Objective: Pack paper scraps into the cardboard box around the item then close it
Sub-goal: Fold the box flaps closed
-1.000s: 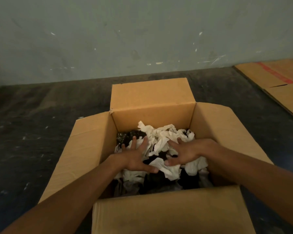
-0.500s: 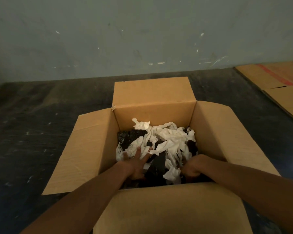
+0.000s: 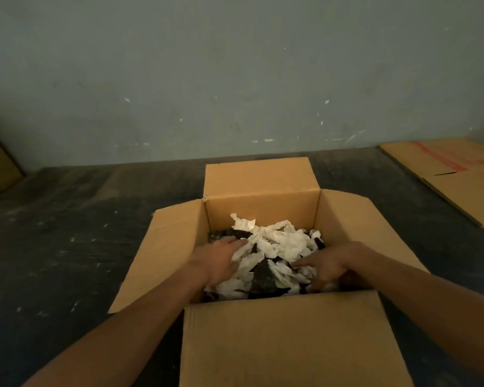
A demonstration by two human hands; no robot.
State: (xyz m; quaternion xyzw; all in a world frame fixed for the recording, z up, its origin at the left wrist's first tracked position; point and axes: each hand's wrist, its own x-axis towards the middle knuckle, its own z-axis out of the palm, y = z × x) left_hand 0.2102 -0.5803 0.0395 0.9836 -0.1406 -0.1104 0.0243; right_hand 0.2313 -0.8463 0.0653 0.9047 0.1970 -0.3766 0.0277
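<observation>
Left hand has slid forward, grip apart on paper scraps; right hand grip unclear.

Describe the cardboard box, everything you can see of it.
The cardboard box is plain brown corrugated board, standing upright on the dark floor with all four flaps open: far flap up, side flaps splayed outward, near flap toward the camera. Inside lie white paper scraps over a dark item. The left hand and right hand reach in among the scraps. No tape or print shows.
</observation>
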